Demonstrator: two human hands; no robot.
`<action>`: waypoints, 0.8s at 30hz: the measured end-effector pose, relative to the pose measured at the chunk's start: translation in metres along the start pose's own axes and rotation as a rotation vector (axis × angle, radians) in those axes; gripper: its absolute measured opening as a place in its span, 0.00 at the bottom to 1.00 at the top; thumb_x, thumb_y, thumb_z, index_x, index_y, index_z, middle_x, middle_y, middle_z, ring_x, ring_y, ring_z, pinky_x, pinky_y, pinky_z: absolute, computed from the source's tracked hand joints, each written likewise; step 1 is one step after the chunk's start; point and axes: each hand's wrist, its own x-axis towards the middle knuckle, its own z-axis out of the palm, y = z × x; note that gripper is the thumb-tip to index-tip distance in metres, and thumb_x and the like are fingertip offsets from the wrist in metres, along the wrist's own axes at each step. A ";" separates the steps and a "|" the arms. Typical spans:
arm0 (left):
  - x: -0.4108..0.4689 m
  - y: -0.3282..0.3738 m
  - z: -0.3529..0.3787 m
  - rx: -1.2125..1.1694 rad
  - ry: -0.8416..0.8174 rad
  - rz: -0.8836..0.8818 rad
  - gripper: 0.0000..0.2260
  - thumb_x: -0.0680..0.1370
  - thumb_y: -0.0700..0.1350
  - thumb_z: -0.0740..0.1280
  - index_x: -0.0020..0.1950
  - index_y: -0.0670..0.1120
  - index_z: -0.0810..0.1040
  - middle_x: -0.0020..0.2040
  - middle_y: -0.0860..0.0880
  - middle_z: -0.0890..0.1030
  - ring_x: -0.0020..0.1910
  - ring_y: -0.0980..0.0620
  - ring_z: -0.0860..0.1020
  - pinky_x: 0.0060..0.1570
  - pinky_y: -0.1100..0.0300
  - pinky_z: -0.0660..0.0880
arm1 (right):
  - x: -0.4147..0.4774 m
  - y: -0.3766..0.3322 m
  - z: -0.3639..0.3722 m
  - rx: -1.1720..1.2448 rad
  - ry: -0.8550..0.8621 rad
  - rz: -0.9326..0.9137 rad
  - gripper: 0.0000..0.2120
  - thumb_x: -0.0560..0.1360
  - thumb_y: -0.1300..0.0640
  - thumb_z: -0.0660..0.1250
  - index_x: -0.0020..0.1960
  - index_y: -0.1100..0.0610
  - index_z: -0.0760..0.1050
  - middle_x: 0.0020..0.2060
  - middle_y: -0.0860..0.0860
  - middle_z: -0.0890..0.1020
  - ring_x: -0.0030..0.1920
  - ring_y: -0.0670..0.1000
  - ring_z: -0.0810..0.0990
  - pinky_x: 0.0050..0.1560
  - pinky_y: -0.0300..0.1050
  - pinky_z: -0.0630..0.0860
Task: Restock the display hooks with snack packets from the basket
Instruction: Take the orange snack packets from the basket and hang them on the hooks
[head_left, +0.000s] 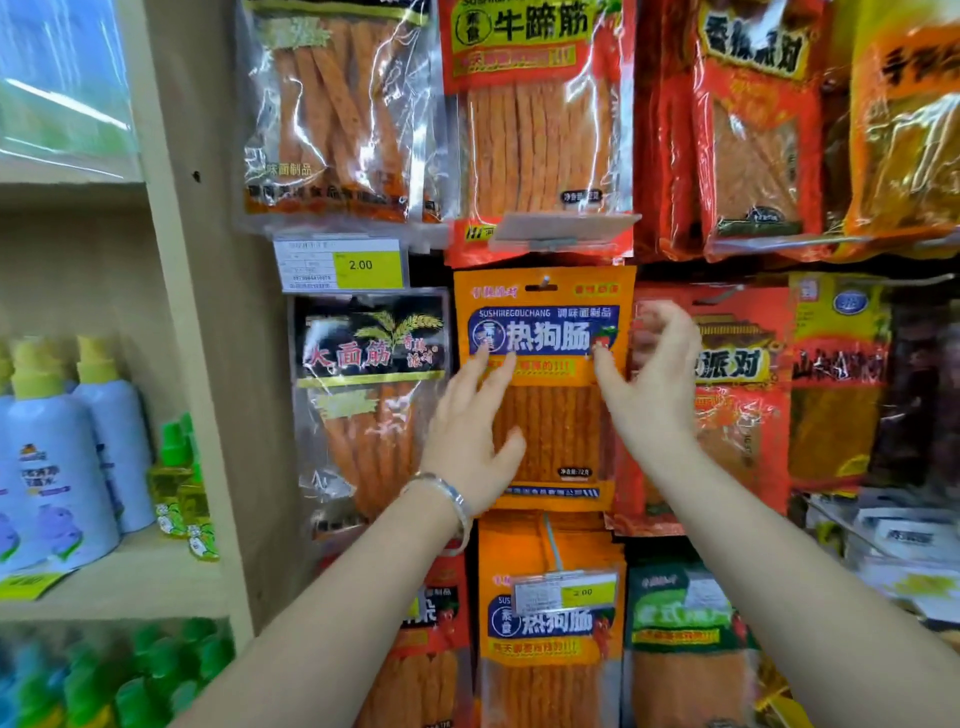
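As I look through the head camera, the orange snack packet (543, 395) hangs on its display hook (544, 283) in the middle column of the rack, and the hook tip shows through the slot at its top. My left hand (470, 431) lies flat on the packet's front. Its fingers (501, 371) are straight and spread, with the tips at the lower edge of the blue label, pressing rather than gripping. My right hand (652, 379) sits at the packet's right edge. The thumb touches the front, and the other fingers are loosely curled in the air and grasp nothing. A bracelet (452, 499) circles my left wrist. A black packet (369, 395) hangs just to the left, a red packet (737, 395) just to the right, and more orange packets (550, 639) hang below. A yellow price tag (363, 265) reads 2.00. Spray bottles (57, 467) stand on the shelf (130, 577) at far left.
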 end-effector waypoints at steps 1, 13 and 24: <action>-0.005 -0.005 0.007 0.043 -0.025 0.011 0.33 0.76 0.47 0.63 0.77 0.56 0.51 0.77 0.55 0.44 0.76 0.54 0.46 0.74 0.48 0.50 | -0.009 0.004 -0.001 -0.115 0.014 -0.138 0.21 0.72 0.62 0.69 0.62 0.62 0.68 0.57 0.57 0.72 0.57 0.51 0.71 0.59 0.40 0.67; 0.022 -0.033 0.059 0.303 -0.171 -0.115 0.38 0.76 0.49 0.62 0.77 0.49 0.40 0.76 0.46 0.33 0.76 0.46 0.38 0.73 0.54 0.43 | -0.002 0.040 0.038 -0.814 -0.557 -0.405 0.24 0.80 0.53 0.57 0.74 0.57 0.62 0.75 0.57 0.60 0.76 0.57 0.56 0.70 0.53 0.59; 0.060 -0.049 0.063 0.215 -0.326 -0.308 0.36 0.76 0.47 0.65 0.77 0.43 0.48 0.77 0.44 0.40 0.75 0.42 0.52 0.73 0.51 0.55 | 0.028 0.047 0.071 -1.029 -0.999 -0.266 0.31 0.78 0.61 0.55 0.77 0.57 0.47 0.77 0.55 0.54 0.76 0.53 0.52 0.71 0.49 0.55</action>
